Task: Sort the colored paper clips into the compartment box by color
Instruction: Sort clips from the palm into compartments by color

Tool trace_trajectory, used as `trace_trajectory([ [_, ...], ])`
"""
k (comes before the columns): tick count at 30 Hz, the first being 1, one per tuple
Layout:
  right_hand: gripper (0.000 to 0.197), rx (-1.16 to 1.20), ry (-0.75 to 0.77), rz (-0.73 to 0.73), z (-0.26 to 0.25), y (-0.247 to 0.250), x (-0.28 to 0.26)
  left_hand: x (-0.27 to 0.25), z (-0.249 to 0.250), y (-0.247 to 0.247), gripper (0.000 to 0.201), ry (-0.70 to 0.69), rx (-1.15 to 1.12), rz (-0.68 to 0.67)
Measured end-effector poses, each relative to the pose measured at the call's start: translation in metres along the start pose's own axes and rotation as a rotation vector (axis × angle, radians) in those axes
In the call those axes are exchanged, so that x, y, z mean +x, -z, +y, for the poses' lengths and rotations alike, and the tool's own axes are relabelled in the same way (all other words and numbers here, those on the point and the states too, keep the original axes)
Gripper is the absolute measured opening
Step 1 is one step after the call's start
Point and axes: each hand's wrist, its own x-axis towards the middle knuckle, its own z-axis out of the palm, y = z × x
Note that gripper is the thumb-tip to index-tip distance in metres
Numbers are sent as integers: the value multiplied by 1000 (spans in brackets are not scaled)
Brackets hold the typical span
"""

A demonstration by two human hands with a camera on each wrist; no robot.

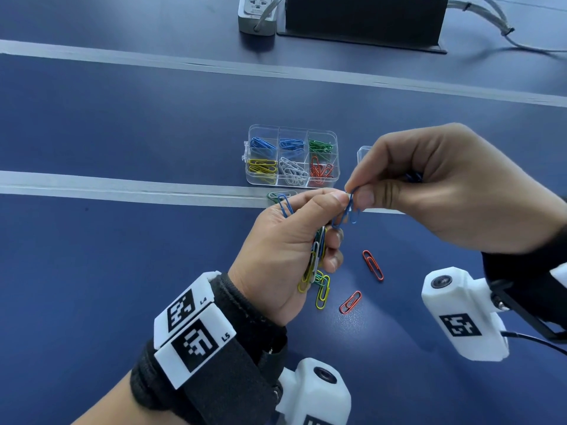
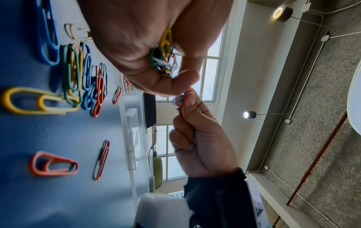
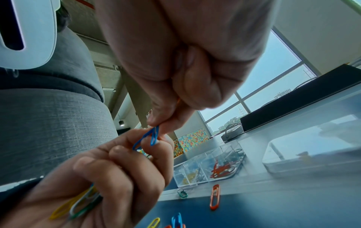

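Dark blue worktop (image 1: 122, 256) crossed by pale tape stripes, windows and ceiling lamps beyond in the wrist views. Between both hands, raised off the surface: a blue clip (image 1: 348, 210), pinched at one end by thumb and forefinger of the right hand (image 1: 435, 191), the other end caught against the thumb of the left hand (image 1: 285, 250). Left fingers curled round a mixed bundle (image 1: 316, 256) of yellow, white, green and blue clips, some dangling below the palm. More blue wire tucked inside the right fist, count not clear. Likely handling: very light, springy wire with a slick coating, prone to hooking into neighbours; best taken by a fingertip pinch at a rounded end and slid free rather than yanked. Just beyond the hands, the box (image 1: 336, 154), clear, six cells: blue in two far ones, green far right, yellow, white and red nearer. Beside the left hand, two loose red clips (image 1: 372, 265) lying flat. Far off, a black case and a power strip.
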Motion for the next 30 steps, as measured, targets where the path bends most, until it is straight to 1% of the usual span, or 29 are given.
trace_trajectory([
  [2, 8, 49, 8, -13, 0, 0, 0, -1, 0, -1, 10, 21, -11, -22],
  [5, 16, 225, -20, -62, 0, 1, -2, -2, 2, -3, 6, 84, -58, -51],
  [7, 11, 333, -31, -131, -1, 0, -4, 0, 4, 0, 10, 130, -98, -40],
  [9, 3, 374, -35, -165, -4, -3, -3, 1, 6, 2, 8, 143, -111, -24],
  [11, 5, 380, -56, -136, -6, -3, -2, 0, 8, 2, 6, 131, -100, -37],
  [14, 11, 394, -101, -75, -3, 0, 0, -2, 7, 0, 7, 122, -109, -46],
  [20, 3, 398, -185, -37, 2, 0, 0, 0, 8, 1, 12, 121, -124, -38],
  [22, 8, 399, -179, -44, 2, -2, 0, 0, 8, 1, 11, 124, -128, -34],
  [25, 23, 400, -153, -35, 1, -5, 0, 0, 7, 2, 11, 132, -141, -22],
  [28, 20, 427, -125, 6, 0, -8, 2, 1, 6, 4, 12, 137, -160, -17],
  [30, 14, 399, -119, 27, 0, -10, 3, 2, 5, 4, 12, 135, -165, -17],
])
